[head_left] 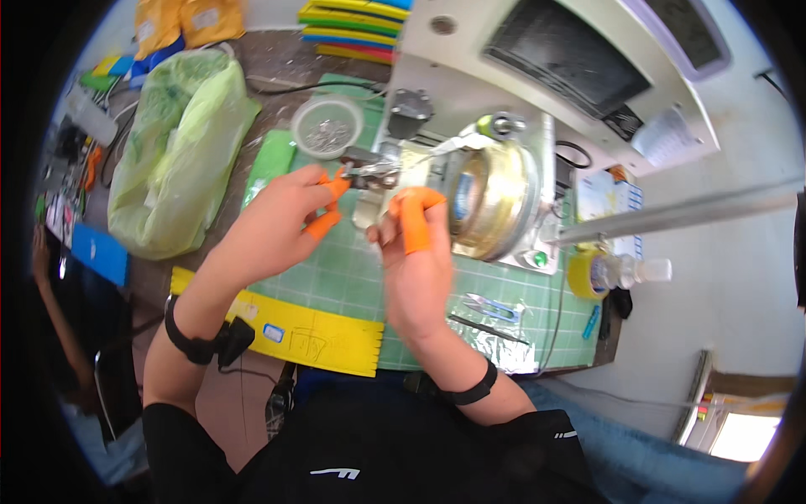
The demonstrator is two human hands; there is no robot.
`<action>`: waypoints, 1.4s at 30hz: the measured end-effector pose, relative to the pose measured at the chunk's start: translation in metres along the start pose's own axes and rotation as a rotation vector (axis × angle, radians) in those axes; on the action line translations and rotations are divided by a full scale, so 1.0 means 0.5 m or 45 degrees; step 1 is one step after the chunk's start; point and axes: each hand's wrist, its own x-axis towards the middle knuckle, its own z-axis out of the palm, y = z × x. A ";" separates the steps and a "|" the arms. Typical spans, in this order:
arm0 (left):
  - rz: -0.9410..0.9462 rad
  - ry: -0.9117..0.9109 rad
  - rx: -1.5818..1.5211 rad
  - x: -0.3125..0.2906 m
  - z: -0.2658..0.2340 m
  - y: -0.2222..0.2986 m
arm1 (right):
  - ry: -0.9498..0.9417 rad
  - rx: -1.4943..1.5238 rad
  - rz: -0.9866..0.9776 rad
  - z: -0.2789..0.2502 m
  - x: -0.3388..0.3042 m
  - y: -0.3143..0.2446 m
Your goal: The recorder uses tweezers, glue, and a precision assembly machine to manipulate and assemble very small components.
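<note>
Orange-capped fingers of left hand (pixel 290 210) pinch metal part (pixel 369 174); right hand (pixel 416 252) fingers curled, grip unclear.

Green plastic bag (pixel 180 143), bulging, bench left. Orange packets (pixel 189 21), top left. Dark rectangular screen (pixel 567 63), machine top. White label (pixel 669 134) beside it.

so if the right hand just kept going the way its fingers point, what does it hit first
Probably the small metal part at the front of the brass-coloured round machine head. The right hand points up and away, its orange-capped fingertips already close; depth is unclear.
</note>
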 end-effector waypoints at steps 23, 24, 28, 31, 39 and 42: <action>-0.289 0.196 -0.318 -0.178 -0.008 0.222 | 0.192 -1.331 -1.088 -0.223 -0.166 -0.440; -0.202 0.202 -0.326 -0.181 -0.003 0.232 | 0.191 -1.327 -1.088 -0.230 -0.161 -0.463; -0.051 0.214 -0.310 -0.170 0.003 0.285 | 0.429 -1.381 -1.295 -0.232 -0.136 -0.540; 0.128 0.177 -0.174 -0.146 0.013 0.290 | 0.580 -1.584 -1.337 -0.244 -0.104 -0.566; 0.287 0.144 -0.127 -0.072 0.036 0.325 | 0.496 -1.451 -0.872 -0.252 -0.100 -0.577; 0.347 0.093 -0.134 -0.055 0.035 0.322 | 0.403 -1.229 -0.871 -0.250 -0.167 -0.594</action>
